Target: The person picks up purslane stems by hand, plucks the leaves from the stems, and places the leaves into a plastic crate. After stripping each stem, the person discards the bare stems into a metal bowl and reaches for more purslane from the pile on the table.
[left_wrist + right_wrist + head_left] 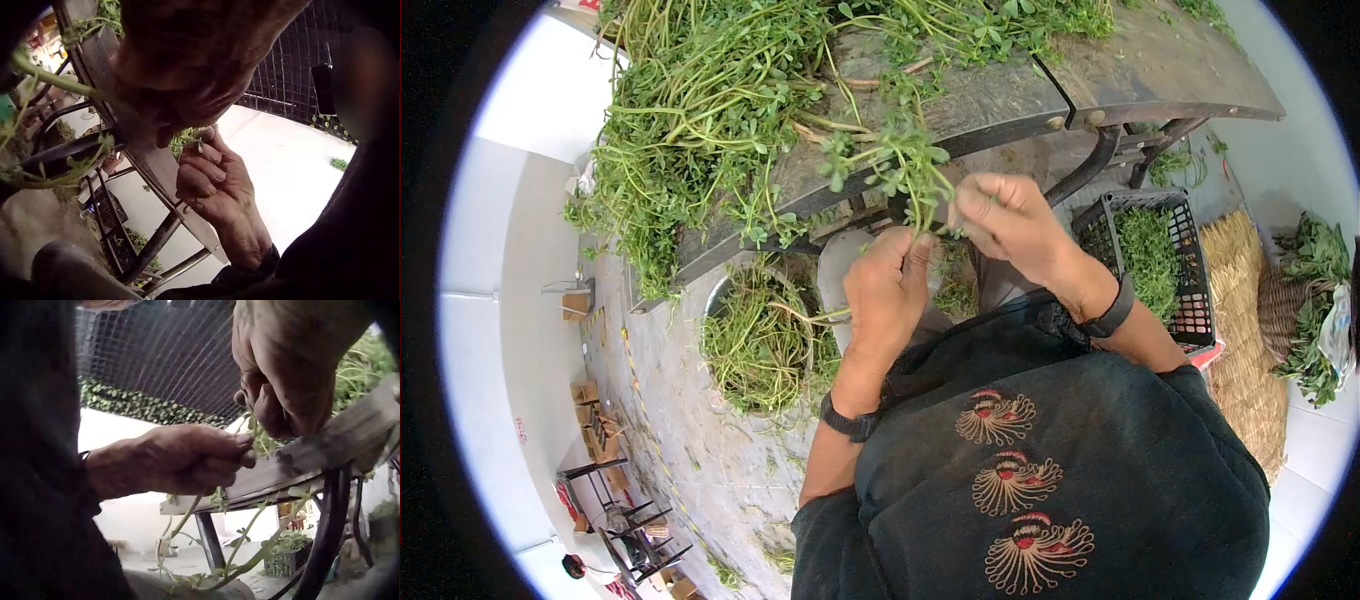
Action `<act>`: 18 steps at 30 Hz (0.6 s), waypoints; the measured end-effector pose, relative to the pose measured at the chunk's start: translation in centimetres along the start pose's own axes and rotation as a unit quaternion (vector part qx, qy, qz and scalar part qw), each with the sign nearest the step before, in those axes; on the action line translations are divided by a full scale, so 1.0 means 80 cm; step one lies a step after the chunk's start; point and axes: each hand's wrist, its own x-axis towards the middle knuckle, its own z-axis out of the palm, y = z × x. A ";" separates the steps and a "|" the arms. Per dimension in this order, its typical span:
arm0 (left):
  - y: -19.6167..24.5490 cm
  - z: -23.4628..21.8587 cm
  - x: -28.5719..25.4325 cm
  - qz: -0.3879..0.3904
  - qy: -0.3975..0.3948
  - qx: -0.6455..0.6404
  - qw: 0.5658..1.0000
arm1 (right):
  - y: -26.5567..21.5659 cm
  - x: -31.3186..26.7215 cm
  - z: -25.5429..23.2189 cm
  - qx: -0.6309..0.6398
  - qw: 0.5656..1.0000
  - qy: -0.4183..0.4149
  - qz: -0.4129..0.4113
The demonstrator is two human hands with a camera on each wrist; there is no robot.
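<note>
Over the lap, close to the table's near edge, both hands meet at a leafy green stem [915,185] that looks like purslane. My left hand [885,290] grips it between thumb and curled fingers, and its bare stalk sticks out behind the fist in the head view. Right beside it, my right hand [1015,230] has thumb and fingers pinched together at the sprig. In the right wrist view a thin green shoot [253,425] shows between the left fingertips, with the right fingers just above. The right fingertips partly hide what they pinch.
A large heap of the same greens [710,110] covers the left of the wooden table [990,100] and hangs over its edge. Below stands a round tub [712,300] of stalks. At the right are a black crate [1190,250] of leafy tips and a straw bundle [1240,330].
</note>
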 end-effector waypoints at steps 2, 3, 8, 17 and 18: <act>-0.009 0.003 0.002 0.000 0.016 0.105 0.994 | -0.008 -0.014 0.017 -0.118 0.988 -0.036 -0.098; -0.023 0.004 0.002 -0.001 0.016 0.105 0.994 | -0.012 -0.019 0.027 -0.232 0.951 -0.072 -0.192; -0.037 0.010 0.007 -0.080 0.040 -0.069 0.994 | -0.008 -0.004 0.019 -0.083 0.993 -0.007 -0.089; -0.028 0.000 0.021 -0.094 -0.020 0.007 0.995 | 0.005 0.008 0.001 -0.121 0.992 0.006 -0.034; -0.034 0.002 0.021 -0.074 -0.028 0.011 0.997 | 0.007 0.009 0.000 -0.254 0.963 -0.046 -0.073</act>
